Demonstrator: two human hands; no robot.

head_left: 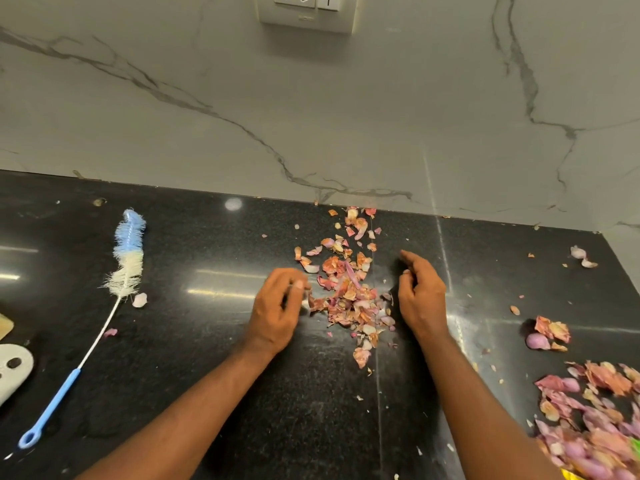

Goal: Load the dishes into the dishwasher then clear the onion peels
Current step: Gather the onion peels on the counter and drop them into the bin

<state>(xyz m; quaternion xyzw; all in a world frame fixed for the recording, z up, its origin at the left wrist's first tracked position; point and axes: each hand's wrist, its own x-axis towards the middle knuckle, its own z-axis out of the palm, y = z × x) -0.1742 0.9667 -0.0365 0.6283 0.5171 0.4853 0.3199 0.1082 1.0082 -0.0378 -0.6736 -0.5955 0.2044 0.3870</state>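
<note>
both cupped hands, left and right, flank onion peels; right-edge heap blurred, cropped.

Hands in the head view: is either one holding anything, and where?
Neither clearly grips anything; left hand and right hand flank the onion peel pile, curled.

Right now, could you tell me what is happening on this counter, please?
A person is gathering onion peels on a black counter. The left hand and right hand sit on either side of the middle heap of peels, fingers curled, as if scooping it together. A larger pile lies at the right edge, with stray bits around. A blue bottle brush lies untouched to the left.
</note>
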